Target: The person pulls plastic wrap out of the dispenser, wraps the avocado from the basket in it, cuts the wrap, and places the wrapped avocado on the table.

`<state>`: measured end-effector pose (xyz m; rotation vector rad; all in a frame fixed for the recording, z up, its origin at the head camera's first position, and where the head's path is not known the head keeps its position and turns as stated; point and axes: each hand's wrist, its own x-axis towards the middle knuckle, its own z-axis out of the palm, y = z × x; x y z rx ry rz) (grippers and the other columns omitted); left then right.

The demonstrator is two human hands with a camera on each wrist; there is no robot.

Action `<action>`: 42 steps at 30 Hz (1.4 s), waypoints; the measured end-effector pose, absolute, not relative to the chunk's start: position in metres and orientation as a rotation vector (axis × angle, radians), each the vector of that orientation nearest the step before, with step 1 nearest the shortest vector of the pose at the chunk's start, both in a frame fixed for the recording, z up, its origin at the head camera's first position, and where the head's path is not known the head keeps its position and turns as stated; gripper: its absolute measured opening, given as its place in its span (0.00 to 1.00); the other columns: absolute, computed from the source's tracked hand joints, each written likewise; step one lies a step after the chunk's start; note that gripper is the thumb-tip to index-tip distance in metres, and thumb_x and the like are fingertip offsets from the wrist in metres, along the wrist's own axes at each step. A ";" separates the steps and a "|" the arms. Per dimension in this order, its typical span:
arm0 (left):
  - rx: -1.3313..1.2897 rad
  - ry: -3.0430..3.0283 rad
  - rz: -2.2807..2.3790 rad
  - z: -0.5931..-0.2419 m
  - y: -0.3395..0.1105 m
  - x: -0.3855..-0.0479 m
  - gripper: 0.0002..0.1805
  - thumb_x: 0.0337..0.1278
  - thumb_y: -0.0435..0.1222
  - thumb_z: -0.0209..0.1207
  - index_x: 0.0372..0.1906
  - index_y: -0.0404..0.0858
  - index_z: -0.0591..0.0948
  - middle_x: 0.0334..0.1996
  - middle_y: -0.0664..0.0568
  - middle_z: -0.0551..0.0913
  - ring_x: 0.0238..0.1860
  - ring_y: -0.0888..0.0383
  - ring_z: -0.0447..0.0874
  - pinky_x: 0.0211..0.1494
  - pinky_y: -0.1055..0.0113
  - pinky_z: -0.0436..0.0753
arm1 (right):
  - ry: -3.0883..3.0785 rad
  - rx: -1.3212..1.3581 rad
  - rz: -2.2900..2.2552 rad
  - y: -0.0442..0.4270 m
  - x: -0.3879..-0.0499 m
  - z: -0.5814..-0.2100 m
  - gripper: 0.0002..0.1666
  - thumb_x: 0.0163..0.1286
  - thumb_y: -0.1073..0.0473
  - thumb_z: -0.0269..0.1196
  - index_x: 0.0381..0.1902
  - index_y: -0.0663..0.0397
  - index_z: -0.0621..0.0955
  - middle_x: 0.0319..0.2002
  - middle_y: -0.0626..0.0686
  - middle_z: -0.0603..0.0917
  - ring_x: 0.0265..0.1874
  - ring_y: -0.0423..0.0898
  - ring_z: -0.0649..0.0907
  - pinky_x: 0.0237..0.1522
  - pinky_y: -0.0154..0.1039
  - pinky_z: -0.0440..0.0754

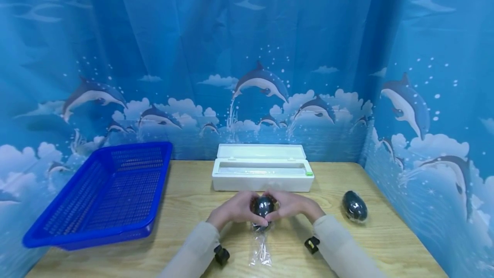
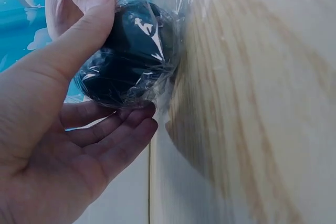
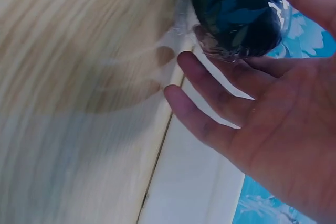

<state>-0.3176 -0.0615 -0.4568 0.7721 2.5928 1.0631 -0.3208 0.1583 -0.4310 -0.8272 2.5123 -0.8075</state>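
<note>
A dark, glossy, egg-shaped thing (image 1: 264, 206) is held between both hands above the wooden table. Clear plastic film (image 1: 260, 250) clings around it, and a loose tail of film trails toward the table's near side. My left hand (image 1: 241, 208) grips it from the left; in the left wrist view the thumb lies along its side and curled fingers touch its underside. From the right, my right hand (image 1: 289, 206) holds the same dark thing (image 3: 236, 17), its thumb on one side and fingertips beneath, with two fingers held away from it.
Behind the hands stands a white cling film box (image 1: 262, 183), lid raised, with a green tab at its right end. A second film-wrapped dark egg-shaped thing (image 1: 354, 206) lies at right. A blue plastic basket (image 1: 96, 236) stands at left. Dolphin-print curtains (image 1: 185, 55) enclose the table.
</note>
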 end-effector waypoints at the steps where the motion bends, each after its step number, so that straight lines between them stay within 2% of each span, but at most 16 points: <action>1: 0.774 2.600 1.058 -0.457 -0.062 -0.317 0.35 0.39 0.55 0.80 0.52 0.42 0.83 0.44 0.57 0.87 0.42 0.66 0.82 0.53 0.67 0.84 | 2.509 -0.825 -0.811 0.158 -0.321 -0.431 0.48 0.59 0.46 0.75 0.71 0.60 0.69 0.67 0.63 0.77 0.66 0.61 0.78 0.68 0.64 0.76; 14: 0.802 2.605 1.053 -0.453 -0.063 -0.312 0.41 0.36 0.55 0.81 0.57 0.42 0.80 0.52 0.54 0.84 0.49 0.63 0.82 0.58 0.64 0.84 | 2.467 -0.821 -0.908 0.161 -0.322 -0.435 0.50 0.55 0.49 0.77 0.70 0.64 0.71 0.65 0.63 0.79 0.64 0.60 0.79 0.67 0.62 0.78; 20: 0.782 2.613 1.057 -0.449 -0.068 -0.309 0.44 0.39 0.54 0.80 0.63 0.42 0.77 0.60 0.50 0.83 0.59 0.54 0.83 0.65 0.54 0.83 | 2.494 -0.825 -0.973 0.161 -0.320 -0.436 0.49 0.52 0.50 0.79 0.68 0.62 0.73 0.63 0.61 0.80 0.62 0.59 0.79 0.66 0.64 0.77; 24: 0.769 2.602 1.089 -0.447 -0.071 -0.309 0.42 0.42 0.53 0.79 0.63 0.42 0.76 0.60 0.48 0.83 0.61 0.51 0.82 0.69 0.49 0.80 | 2.506 -0.882 -1.031 0.161 -0.320 -0.434 0.43 0.53 0.49 0.78 0.63 0.60 0.75 0.58 0.59 0.81 0.57 0.54 0.81 0.61 0.57 0.82; 28: 0.790 2.582 1.142 -0.446 -0.075 -0.311 0.40 0.43 0.50 0.79 0.62 0.42 0.76 0.59 0.48 0.84 0.60 0.51 0.82 0.68 0.49 0.81 | 2.517 -0.934 -1.078 0.161 -0.319 -0.433 0.41 0.53 0.50 0.78 0.61 0.59 0.76 0.57 0.59 0.82 0.56 0.54 0.80 0.55 0.52 0.84; 32: 0.805 2.570 1.187 -0.443 -0.077 -0.312 0.38 0.43 0.49 0.80 0.60 0.43 0.76 0.56 0.49 0.84 0.58 0.53 0.83 0.65 0.52 0.83 | 2.524 -0.962 -1.107 0.161 -0.318 -0.430 0.40 0.54 0.50 0.77 0.62 0.59 0.76 0.59 0.59 0.82 0.59 0.57 0.80 0.56 0.54 0.84; 37: 0.846 2.555 1.231 -0.438 -0.079 -0.313 0.37 0.43 0.46 0.80 0.59 0.42 0.76 0.53 0.49 0.85 0.54 0.55 0.84 0.58 0.59 0.87 | 2.499 -0.990 -1.125 0.162 -0.318 -0.428 0.41 0.58 0.47 0.75 0.66 0.58 0.75 0.59 0.58 0.83 0.59 0.55 0.81 0.55 0.51 0.85; 42: 0.876 2.549 1.237 -0.436 -0.079 -0.313 0.41 0.43 0.46 0.80 0.63 0.38 0.76 0.52 0.48 0.86 0.52 0.56 0.84 0.56 0.62 0.87 | 2.478 -1.021 -1.138 0.162 -0.317 -0.426 0.42 0.60 0.48 0.74 0.68 0.60 0.73 0.58 0.58 0.84 0.57 0.53 0.82 0.52 0.45 0.87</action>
